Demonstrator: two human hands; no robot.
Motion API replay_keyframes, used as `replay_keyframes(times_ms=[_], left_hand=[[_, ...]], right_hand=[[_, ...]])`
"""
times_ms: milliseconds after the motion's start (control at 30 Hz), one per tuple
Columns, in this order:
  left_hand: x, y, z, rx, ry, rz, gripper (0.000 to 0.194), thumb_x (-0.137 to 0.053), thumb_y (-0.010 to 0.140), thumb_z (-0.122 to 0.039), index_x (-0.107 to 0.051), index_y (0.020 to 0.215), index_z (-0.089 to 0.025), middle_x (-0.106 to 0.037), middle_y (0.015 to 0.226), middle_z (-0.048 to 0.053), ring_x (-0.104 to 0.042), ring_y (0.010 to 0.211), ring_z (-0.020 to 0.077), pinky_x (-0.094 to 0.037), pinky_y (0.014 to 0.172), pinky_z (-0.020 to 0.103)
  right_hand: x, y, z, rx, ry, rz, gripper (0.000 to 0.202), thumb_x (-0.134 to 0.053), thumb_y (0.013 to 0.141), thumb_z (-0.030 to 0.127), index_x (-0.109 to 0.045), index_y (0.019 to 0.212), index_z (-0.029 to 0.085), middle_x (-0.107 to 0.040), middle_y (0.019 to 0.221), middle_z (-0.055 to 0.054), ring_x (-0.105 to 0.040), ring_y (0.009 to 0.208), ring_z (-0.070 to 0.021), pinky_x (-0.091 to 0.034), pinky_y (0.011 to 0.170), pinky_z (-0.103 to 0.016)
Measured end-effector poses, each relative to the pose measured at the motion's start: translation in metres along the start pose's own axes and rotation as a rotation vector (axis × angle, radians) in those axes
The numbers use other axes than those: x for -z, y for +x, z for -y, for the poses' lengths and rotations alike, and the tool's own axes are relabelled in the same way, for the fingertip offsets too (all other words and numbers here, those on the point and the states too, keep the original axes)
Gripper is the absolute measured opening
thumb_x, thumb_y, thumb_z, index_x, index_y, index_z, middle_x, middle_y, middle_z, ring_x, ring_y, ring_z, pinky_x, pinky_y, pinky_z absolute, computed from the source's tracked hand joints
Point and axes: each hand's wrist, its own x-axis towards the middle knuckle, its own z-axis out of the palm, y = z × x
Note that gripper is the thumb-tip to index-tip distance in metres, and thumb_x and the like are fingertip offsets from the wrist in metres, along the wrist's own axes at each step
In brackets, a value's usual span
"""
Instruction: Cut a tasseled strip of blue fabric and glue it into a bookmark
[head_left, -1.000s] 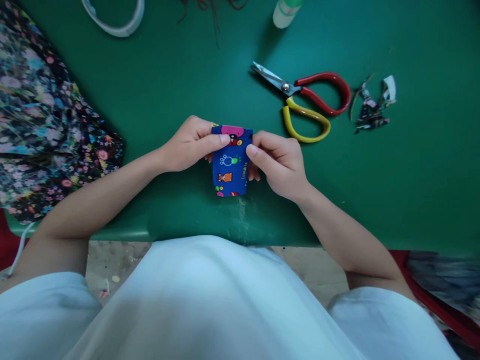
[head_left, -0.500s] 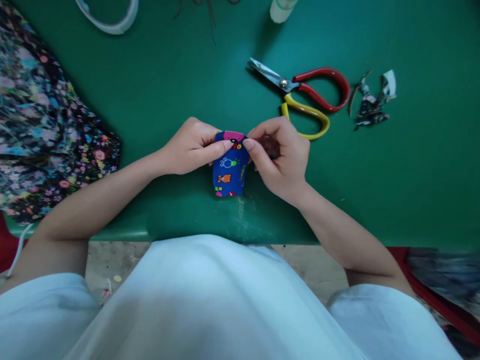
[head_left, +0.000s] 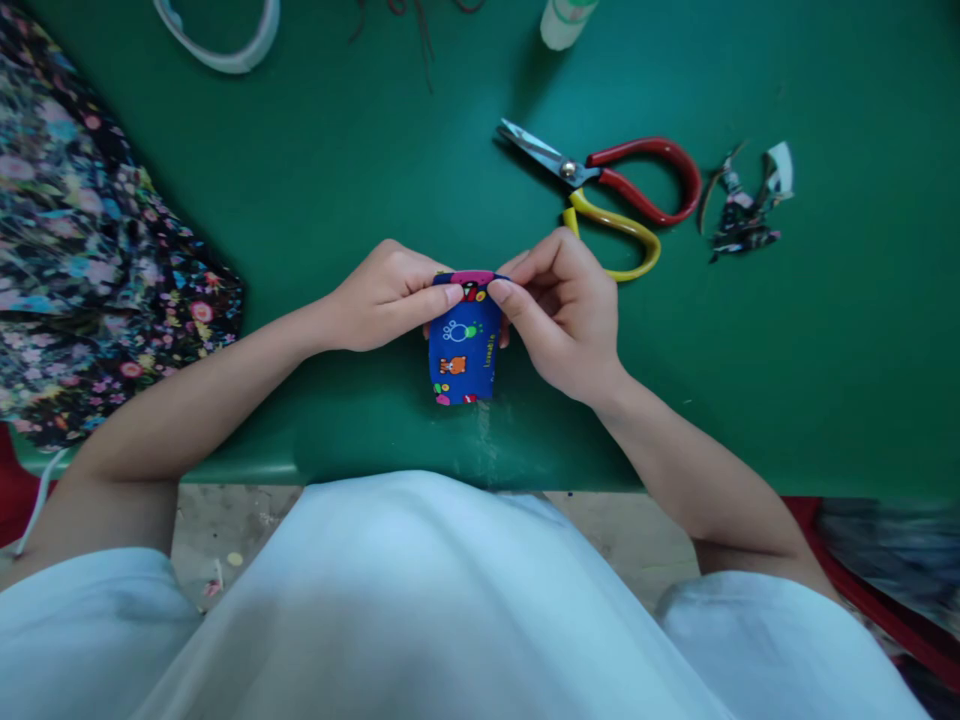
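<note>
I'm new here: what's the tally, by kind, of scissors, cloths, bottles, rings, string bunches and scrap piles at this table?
Scissors: 1 pair
Cloths: 2, blue cloth held by left hand and right hand, floral cloth
Bottle: 1
White ring: 1, partly cut off
Brown string: 1 bunch
Scraps: 1 pile
Total: 7

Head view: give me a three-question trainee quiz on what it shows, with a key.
1. True or false: the left hand and the right hand both grip the blue printed piece.
2. Multiple choice: on the scissors, what colour is the handle loop nearer the right hand? A) red B) yellow C) green
3. Fill in the blank: the floral fabric lies to the ... of the hands.

Key: 1. True. 2. B. 3. Left.
</note>
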Motion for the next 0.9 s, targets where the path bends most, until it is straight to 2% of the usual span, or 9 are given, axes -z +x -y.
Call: replay_keyframes(times_ms=[300,533,633,767,900], left_hand=[[0.001,-0.001,0.001,0.033,-0.014,0.018,0.047,-0.054,0.092,-0.051,-0.063,0.06,-0.017,-0.059,0.052,0.0,-0.056,0.049,0.0117,-0.04,0.047,0.023],[-0.002,-0.001,-0.007,0.085,-0.089,-0.079,0.043,-0.054,0.094,-0.051,-0.06,0.068,-0.018,-0.059,0.053,-0.002,-0.054,0.045,0.0092,-0.039,0.044,0.023],[-0.004,-0.001,-0.005,0.13,-0.152,-0.189,0.041,-0.055,0.095,-0.053,-0.056,0.07,-0.02,-0.057,0.052,-0.004,-0.051,0.043,0.0075,-0.038,0.041,0.024],[-0.007,0.001,0.003,0.164,-0.377,-0.374,0.037,-0.058,0.096,-0.049,-0.048,0.073,-0.021,-0.053,0.049,-0.009,-0.042,0.036,0.0034,-0.027,0.03,0.023],[-0.009,0.003,0.009,0.112,-0.428,-0.448,0.03,-0.048,0.103,-0.038,-0.04,0.079,-0.022,-0.05,0.051,-0.011,-0.039,0.035,0.0006,-0.022,0.027,0.019]], right_hand=[[0.002,0.003,-0.003,-0.015,0.085,0.081,0.046,-0.069,0.082,0.065,-0.048,0.102,0.028,-0.057,0.07,0.006,-0.059,0.055,-0.0103,-0.051,0.044,-0.023],[0.004,0.006,-0.004,-0.026,0.131,0.079,0.044,-0.07,0.083,0.061,-0.047,0.1,0.027,-0.059,0.07,0.006,-0.058,0.055,-0.0087,-0.05,0.047,-0.021],[0.005,0.006,-0.002,-0.077,0.151,0.098,0.044,-0.074,0.081,0.057,-0.049,0.101,0.027,-0.06,0.068,0.007,-0.06,0.057,-0.011,-0.051,0.048,-0.023],[0.009,0.005,0.003,-0.172,0.214,0.26,0.042,-0.08,0.078,0.045,-0.054,0.103,0.025,-0.069,0.076,0.004,-0.068,0.066,-0.014,-0.054,0.051,-0.023],[0.014,0.005,0.009,-0.293,0.314,0.457,0.029,-0.075,0.084,0.036,-0.06,0.102,0.019,-0.075,0.084,-0.001,-0.072,0.072,-0.0147,-0.054,0.054,-0.021]])
